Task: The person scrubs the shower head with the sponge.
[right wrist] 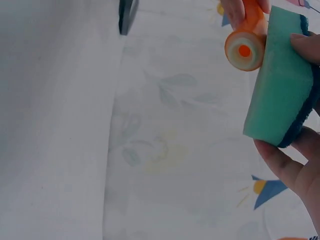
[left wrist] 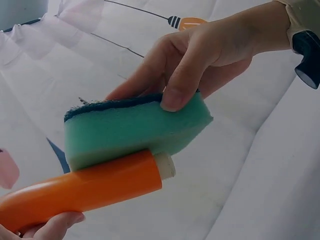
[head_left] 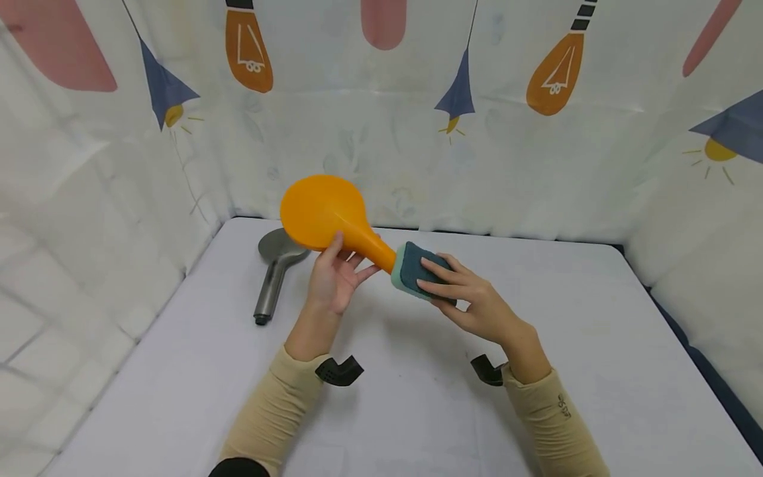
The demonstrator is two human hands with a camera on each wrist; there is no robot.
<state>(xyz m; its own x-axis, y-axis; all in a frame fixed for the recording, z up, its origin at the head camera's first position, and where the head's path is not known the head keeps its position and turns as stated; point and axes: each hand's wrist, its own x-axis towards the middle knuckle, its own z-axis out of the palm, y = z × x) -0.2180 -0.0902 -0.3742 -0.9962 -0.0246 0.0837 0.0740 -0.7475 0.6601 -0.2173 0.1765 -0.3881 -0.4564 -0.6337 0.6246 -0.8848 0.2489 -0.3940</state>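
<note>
My left hand (head_left: 335, 281) holds an orange shower head (head_left: 324, 211) raised above the table, with the thumb at its neck and the fingers behind. In my right hand (head_left: 479, 301) is a sponge (head_left: 412, 264), green foam with a dark blue scouring side, pinched between thumb and fingers. The left wrist view shows the foam (left wrist: 130, 135) touching the top of the orange handle (left wrist: 115, 182), close to its pale threaded end. From the right wrist, that hollow round end (right wrist: 244, 52) appears beside the foam.
A grey shower head (head_left: 272, 288) lies on the white table (head_left: 417, 411), left of my left hand. White curtains (head_left: 381, 146) printed with lamps and bulbs hang behind the table and along its sides.
</note>
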